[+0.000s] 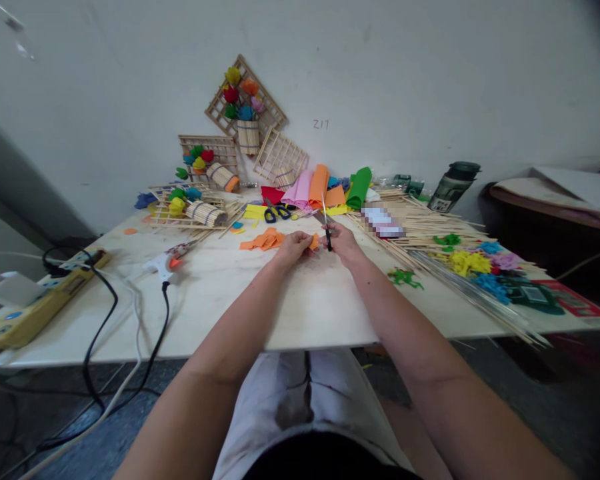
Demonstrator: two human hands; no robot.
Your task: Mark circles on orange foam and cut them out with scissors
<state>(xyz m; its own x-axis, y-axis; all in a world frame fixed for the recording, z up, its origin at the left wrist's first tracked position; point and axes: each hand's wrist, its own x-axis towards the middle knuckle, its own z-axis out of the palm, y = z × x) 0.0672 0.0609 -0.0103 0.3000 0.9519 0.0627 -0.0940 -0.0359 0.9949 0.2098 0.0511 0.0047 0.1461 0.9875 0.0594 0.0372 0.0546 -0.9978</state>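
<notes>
Over the middle of the table, my left hand [294, 248] pinches a small orange piece [315, 242] that looks like crepe paper or felt. My right hand [344, 244], just to its right, is closed round scissors [329, 239] with dark handles, their blades pointing up and away from me. The two hands are close together, with the orange piece between them. Cut orange pieces [263, 239] lie in a loose pile left of my left hand. Beyond the hands lies a second pair of scissors [277, 213] with dark blue handles.
Rolled coloured sheets [319, 187] lie at the back, near lattice panels with flowers [245, 100]. Thin wooden sticks [430, 230], a phone [383, 222] and a dark bottle [454, 187] are on the right. A glue gun [163, 265] and power strip [45, 300] trail cables on the left.
</notes>
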